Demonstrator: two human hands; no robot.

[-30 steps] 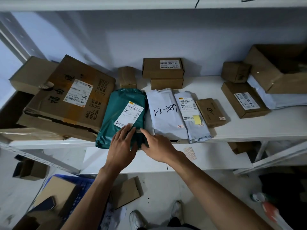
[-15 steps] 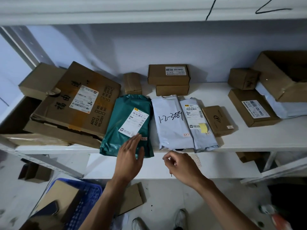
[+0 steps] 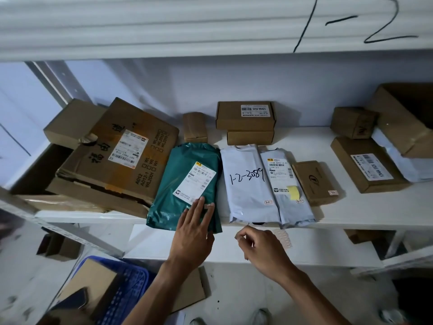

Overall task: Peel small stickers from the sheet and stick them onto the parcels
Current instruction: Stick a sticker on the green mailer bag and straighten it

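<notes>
Nearest me, a blue plastic crate (image 3: 131,294) on the floor holds flat brown cardboard pieces. Above it my left hand (image 3: 191,233) lies flat, fingers spread, on the green plastic mailer bag (image 3: 185,184), my landmark, with a small sticker (image 3: 208,205) already stuck on the bag at my fingertips. Right of the green bag my right hand (image 3: 262,249) hangs with thumb and forefinger pinched together; whether they hold a sticker I cannot tell. Just beyond that hand lies the pale sticker sheet (image 3: 284,238). Right of the green bag, two grey mailers (image 3: 248,184) and a flat brown box (image 3: 312,181) also carry small stickers. I judge the cartons left of it and behind still want theirs.
</notes>
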